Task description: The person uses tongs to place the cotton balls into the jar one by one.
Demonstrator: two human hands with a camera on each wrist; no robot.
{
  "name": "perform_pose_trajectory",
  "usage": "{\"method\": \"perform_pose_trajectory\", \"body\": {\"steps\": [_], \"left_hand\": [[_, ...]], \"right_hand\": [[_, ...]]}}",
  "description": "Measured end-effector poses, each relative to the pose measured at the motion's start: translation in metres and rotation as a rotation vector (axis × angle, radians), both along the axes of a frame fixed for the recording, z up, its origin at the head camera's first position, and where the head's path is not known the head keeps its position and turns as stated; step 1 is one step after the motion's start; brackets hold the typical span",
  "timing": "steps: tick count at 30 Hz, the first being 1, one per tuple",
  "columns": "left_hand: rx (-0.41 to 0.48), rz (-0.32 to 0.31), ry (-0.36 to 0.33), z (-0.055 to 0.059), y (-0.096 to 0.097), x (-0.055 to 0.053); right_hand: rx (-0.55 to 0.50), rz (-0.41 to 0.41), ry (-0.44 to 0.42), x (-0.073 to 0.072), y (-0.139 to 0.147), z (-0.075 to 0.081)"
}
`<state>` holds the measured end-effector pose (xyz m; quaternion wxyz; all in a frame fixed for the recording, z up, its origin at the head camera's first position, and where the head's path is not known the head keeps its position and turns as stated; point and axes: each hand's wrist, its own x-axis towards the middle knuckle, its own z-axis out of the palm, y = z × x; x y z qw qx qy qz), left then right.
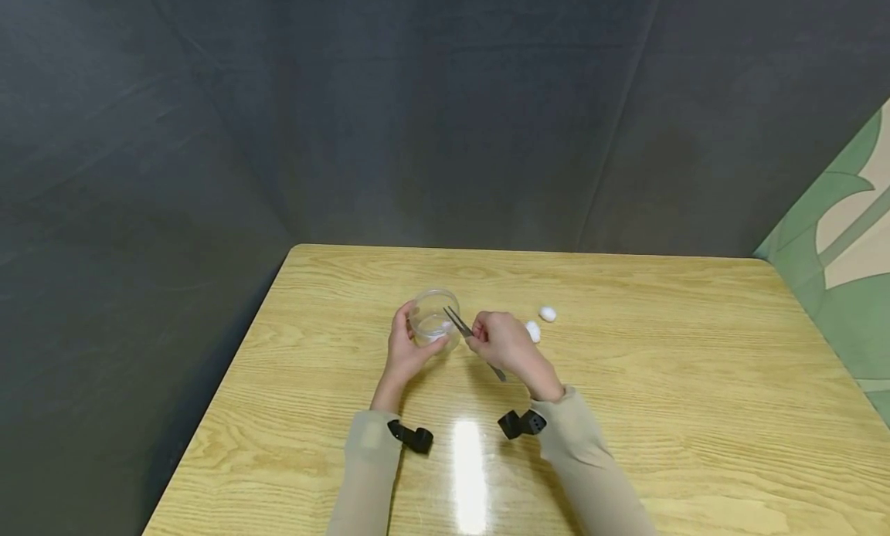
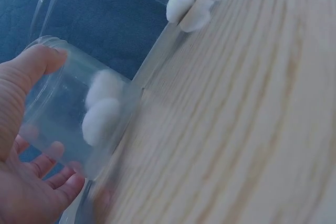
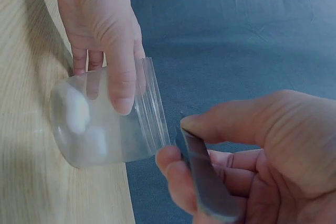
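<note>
My left hand (image 1: 405, 357) is curled round a clear plastic cup (image 2: 63, 129) standing on the table, thumb on the near side by the rim. Two white cotton balls (image 2: 101, 121) lie at the cup's bottom, seen through its wall in both wrist views. Between thumb and fingers, my right hand (image 1: 507, 343) pinches a pair of metal tweezers (image 1: 460, 324). Their slightly parted tips point over the cup's mouth, and nothing shows between them. To the right of that hand, one cotton ball (image 1: 548, 313) and another cotton ball (image 1: 532, 331) lie on the wood.
The light wooden table (image 1: 667, 381) extends well to the right of both hands. A dark cloth (image 1: 445, 119) hangs behind it and along the left side. At the far right is a green leaf-patterned surface (image 1: 851, 312). Black wrist straps (image 1: 415, 439) sit over the sleeves.
</note>
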<state>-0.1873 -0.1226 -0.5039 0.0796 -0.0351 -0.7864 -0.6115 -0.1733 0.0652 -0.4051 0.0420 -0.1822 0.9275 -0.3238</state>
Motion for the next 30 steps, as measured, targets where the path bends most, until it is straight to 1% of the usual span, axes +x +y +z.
{"method": "perform_pose_trajectory", "body": {"steps": [4, 11, 16, 17, 19, 24, 28, 30], "left_hand": [[0.0, 0.001, -0.009, -0.002, 0.0, -0.001], [0.008, -0.011, -0.018, 0.0, 0.0, 0.0], [0.02, -0.015, -0.014, 0.002, 0.0, 0.001], [0.024, -0.018, -0.014, 0.004, 0.0, 0.002], [0.032, -0.024, -0.013, 0.013, 0.001, 0.006], [0.033, -0.04, -0.024, 0.036, 0.004, 0.017], [0.026, -0.043, -0.03, 0.04, 0.004, 0.019], [0.025, -0.045, -0.026, 0.04, 0.004, 0.019]], "right_hand": [[0.001, -0.006, 0.005, 0.0, 0.001, -0.001], [0.015, -0.029, 0.014, 0.0, 0.008, -0.002], [-0.004, -0.05, -0.015, 0.001, 0.016, -0.003], [-0.011, -0.054, -0.024, 0.001, 0.017, -0.003], [-0.015, -0.064, -0.04, 0.002, 0.02, -0.003], [-0.009, -0.071, -0.026, 0.002, 0.03, -0.005], [0.001, -0.076, -0.002, 0.001, 0.039, -0.006], [0.004, -0.084, -0.003, 0.001, 0.043, -0.006]]}}
